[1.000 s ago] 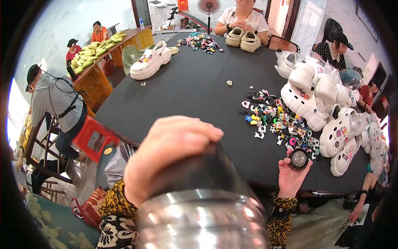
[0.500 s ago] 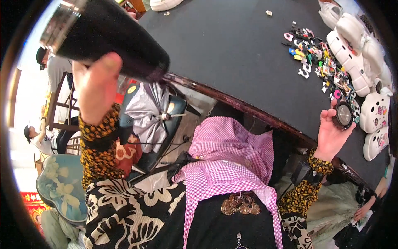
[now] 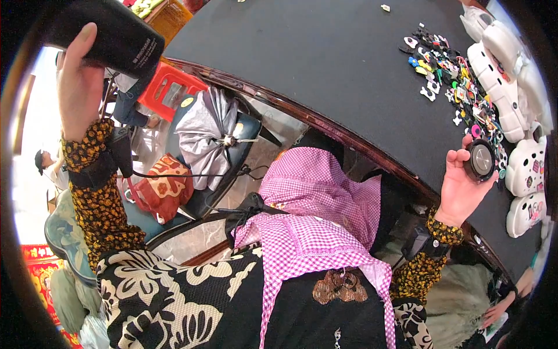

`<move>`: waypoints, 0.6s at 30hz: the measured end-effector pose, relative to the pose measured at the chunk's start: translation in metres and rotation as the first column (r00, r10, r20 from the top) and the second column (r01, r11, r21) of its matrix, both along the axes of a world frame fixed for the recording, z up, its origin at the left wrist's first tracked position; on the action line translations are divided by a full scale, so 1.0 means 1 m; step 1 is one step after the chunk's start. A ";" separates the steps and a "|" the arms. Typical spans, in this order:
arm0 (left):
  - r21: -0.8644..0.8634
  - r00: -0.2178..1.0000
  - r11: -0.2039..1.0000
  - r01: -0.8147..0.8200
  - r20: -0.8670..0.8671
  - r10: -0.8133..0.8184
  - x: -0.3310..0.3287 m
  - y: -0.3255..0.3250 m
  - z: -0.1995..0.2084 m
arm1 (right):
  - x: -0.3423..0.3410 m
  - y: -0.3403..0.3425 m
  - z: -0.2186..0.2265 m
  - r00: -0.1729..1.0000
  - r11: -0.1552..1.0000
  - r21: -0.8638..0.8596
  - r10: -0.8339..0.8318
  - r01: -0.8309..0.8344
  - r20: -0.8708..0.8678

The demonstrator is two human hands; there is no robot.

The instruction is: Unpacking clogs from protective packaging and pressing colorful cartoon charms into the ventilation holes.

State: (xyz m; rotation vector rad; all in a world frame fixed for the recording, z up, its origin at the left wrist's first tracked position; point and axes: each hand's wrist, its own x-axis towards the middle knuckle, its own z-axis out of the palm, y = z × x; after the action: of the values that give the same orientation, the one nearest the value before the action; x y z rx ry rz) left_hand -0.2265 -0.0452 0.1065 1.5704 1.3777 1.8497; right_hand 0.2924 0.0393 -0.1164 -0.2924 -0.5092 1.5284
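Observation:
A black vacuum tumbler (image 3: pixel 119 38) is raised at the upper left, tilted, its base end toward the table. My left hand (image 3: pixel 78 102) is closed around its side with the thumb up along it; the top end runs out of the picture. Over the table's right edge, my right hand (image 3: pixel 456 192) grips a round black lid (image 3: pixel 482 160) with a silvery disc in its middle. Just beyond the lid, a heap of colourful shoe charms (image 3: pixel 459 87) lies on the dark tabletop (image 3: pixel 302 64).
White clogs (image 3: pixel 494 81) stand along the table's right side, some with charms on. A chair beside me bears a silver drawstring bag (image 3: pixel 203 136) and a red patterned bag (image 3: pixel 165 189). Behind it is a red stool (image 3: pixel 165 87). Another person's hand (image 3: pixel 499 308) shows at lower right.
My left hand has swung outward to the left with the tumbler, uncovering the red stool. The lid in my right hand is tilted slightly differently; that hand has hardly moved.

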 end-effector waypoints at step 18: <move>0.059 0.980 0.980 0.191 0.034 -0.194 0.069 0.023 0.036 | -0.018 -0.003 0.013 0.979 0.979 -0.143 -0.160 0.142 -0.127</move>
State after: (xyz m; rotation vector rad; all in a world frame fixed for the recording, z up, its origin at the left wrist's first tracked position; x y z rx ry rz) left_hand -0.1573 -0.0219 0.1426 1.6224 1.1226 1.8062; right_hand 0.2743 0.0362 -0.1032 -0.3195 -0.2694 1.4249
